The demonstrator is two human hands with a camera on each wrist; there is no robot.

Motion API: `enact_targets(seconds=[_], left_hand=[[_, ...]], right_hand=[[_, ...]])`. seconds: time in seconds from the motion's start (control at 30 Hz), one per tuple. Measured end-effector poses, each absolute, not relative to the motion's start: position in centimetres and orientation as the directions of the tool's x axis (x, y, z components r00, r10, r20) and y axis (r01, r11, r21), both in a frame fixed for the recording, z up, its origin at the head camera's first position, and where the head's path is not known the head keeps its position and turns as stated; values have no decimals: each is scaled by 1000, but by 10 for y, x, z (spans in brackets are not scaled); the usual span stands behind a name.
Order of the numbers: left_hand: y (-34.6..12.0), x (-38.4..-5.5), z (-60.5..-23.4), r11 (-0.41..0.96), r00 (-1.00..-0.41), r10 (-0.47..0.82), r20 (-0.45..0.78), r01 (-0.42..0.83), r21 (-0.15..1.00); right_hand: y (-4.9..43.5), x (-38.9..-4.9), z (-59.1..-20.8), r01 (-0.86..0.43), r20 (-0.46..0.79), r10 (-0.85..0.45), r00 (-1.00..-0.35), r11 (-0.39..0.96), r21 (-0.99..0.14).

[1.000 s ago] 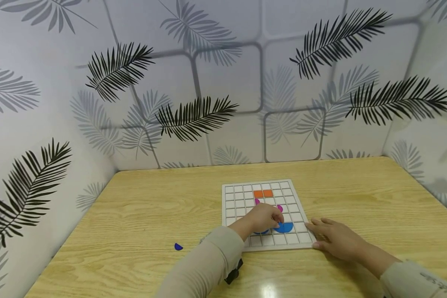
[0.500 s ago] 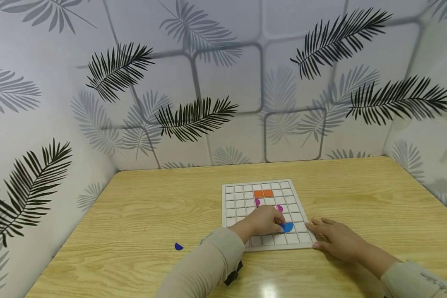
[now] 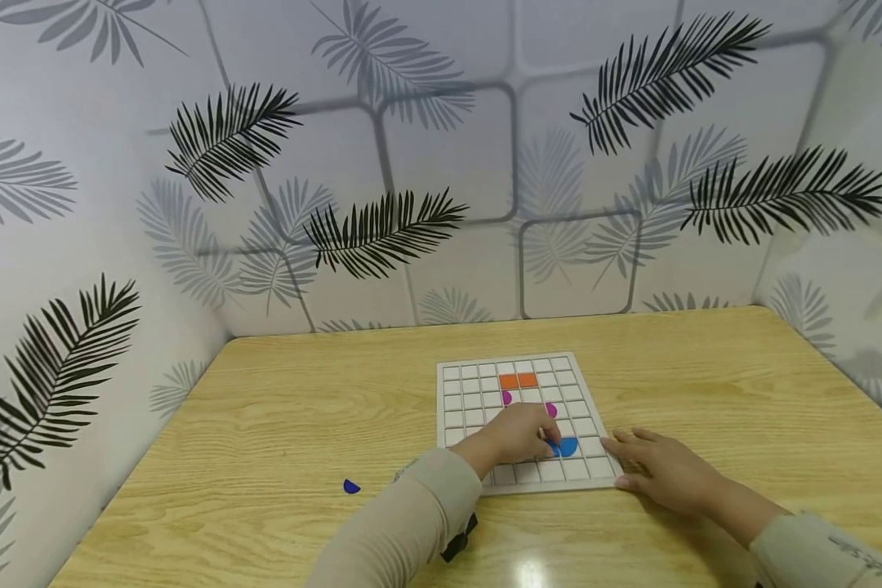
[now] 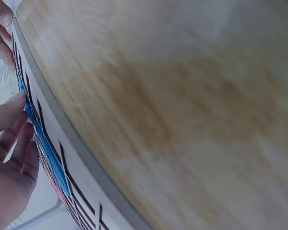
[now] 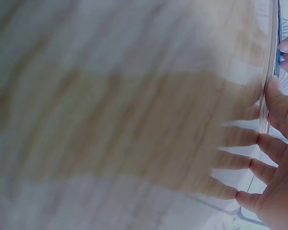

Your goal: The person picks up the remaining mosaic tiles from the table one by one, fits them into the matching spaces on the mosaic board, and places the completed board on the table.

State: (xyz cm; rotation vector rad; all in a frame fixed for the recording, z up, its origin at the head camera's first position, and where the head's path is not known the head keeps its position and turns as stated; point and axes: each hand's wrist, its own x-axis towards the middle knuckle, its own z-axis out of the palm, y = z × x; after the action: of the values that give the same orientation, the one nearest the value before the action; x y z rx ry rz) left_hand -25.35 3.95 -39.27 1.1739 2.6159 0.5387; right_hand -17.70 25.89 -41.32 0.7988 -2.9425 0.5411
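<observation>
A white gridded board lies on the wooden table, with flat coloured pieces in its squares. My left hand is over the board's lower middle, its thumb and fingertips pinching a blue piece. Beside those fingertips a blue quarter-circle piece shows in its square; more blue pieces run along the same row in the left wrist view. My right hand rests at the board's right edge, fingers extended and thumb near the lower corner. The left hand covers part of the board.
Two orange squares and magenta rounded pieces sit higher on the board. A dark blue half-round piece lies loose on the table, left of the board. A leaf-patterned wall stands behind the table.
My left hand has shifted slightly right along the blue row over the last second, covering more of the blue pieces. My right hand stays at the board's edge.
</observation>
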Motion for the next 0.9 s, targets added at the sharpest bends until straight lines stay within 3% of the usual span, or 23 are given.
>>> enact_targets(seconds=[0.57, 0.9], left_hand=[[41, -252, -397, 619, -652, 757, -39, 698, 361], [40, -253, -397, 621, -657, 752, -48, 683, 384]], right_hand=[[261, -177, -416, -506, 140, -487, -862, 804, -312], [261, -178, -415, -502, 135, -486, -864, 805, -316]])
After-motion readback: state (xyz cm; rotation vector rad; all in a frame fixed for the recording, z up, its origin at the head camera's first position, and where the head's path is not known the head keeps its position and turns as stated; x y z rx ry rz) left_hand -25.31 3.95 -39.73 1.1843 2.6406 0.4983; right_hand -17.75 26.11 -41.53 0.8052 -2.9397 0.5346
